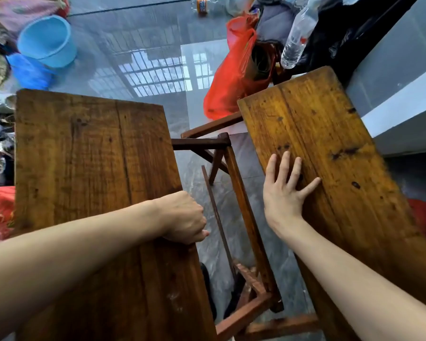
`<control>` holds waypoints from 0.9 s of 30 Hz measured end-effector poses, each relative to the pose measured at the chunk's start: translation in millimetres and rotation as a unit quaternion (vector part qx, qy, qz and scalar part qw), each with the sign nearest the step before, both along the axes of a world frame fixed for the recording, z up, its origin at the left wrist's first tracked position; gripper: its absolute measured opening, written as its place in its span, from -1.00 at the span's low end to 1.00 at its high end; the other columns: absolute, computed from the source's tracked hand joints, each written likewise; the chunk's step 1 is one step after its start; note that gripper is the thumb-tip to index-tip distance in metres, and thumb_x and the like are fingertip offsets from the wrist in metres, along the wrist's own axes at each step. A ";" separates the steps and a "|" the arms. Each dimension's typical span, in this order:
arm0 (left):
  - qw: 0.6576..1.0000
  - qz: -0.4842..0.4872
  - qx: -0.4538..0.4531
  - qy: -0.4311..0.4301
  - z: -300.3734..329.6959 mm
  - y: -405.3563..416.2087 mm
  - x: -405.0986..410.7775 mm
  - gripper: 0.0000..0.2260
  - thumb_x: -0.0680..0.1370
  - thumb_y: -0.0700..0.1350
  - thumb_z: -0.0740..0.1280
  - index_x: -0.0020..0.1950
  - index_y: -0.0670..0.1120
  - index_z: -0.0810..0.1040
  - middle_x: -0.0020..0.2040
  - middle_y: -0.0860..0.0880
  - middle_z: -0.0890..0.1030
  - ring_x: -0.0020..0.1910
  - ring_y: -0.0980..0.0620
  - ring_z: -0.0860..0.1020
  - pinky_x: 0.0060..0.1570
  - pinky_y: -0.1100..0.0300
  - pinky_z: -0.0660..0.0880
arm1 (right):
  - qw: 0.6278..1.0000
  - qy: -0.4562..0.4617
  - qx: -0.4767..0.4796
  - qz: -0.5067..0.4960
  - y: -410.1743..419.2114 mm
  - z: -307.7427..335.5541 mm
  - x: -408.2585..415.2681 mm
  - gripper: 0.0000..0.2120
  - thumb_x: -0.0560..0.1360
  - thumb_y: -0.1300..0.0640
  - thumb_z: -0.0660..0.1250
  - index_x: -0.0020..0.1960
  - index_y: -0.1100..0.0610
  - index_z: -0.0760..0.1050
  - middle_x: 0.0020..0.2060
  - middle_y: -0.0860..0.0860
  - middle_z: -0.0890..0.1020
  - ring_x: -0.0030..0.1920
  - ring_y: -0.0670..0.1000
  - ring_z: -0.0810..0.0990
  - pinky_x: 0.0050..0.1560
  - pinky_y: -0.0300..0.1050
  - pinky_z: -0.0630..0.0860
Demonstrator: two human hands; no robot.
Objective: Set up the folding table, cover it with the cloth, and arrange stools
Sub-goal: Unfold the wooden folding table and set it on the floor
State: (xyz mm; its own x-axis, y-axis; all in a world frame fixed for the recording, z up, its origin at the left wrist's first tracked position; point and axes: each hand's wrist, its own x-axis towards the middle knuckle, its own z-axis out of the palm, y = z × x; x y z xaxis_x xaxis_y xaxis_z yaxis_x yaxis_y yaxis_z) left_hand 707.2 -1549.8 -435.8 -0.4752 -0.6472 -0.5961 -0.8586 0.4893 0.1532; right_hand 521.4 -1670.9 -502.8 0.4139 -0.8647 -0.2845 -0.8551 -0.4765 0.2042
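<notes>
Two worn wooden plank tops over a glossy tiled floor [158, 45].
Left hand [185, 217] grips the dark rectangular panel [84, 156] at its edge; right hand [284, 190] lies flat, fingers spread, on the grained orange panel [330, 143].

1. Left wooden panel [91, 173]: dark brown wood, worn, scuffed, dull sheen.
2. Right wooden panel [312, 143]: lighter orange-brown wood, knotted, slightly glossy varnish.
3. Frame [241, 193] between them: dark stained wood.
4. Floor [145, 57]: grey tile, highly glossy, mirror-like.
5. Far-left bucket [47, 40]: smooth blue plastic.
6. Far bag [234, 75]: thin, shiny red plastic.
7. Bottle [298, 35]: clear plastic.
</notes>
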 end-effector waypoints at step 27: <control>0.996 -0.029 0.078 0.024 -66.0 18.8 22.8 -0.25 0.35 0.58 -0.08 -0.24 -0.02 0.55 -0.29 0.07 0.57 -0.30 0.04 0.49 -0.03 0.12 0.20 | 1.000 0.000 0.020 0.018 -6.3 -25.4 -14.7 0.02 0.45 0.20 0.42 0.55 0.22 -0.32 0.53 0.28 -0.19 0.52 0.38 -0.18 0.29 0.63 0.03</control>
State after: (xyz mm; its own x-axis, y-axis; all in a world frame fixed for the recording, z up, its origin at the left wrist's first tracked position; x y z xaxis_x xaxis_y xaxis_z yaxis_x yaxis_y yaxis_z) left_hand 730.0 -1531.0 -501.8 -0.5391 -0.5190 -0.6633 -0.8198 0.5041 0.2719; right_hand 506.7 -1677.2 -528.2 0.4440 -0.8376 -0.3181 -0.8374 -0.5143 0.1854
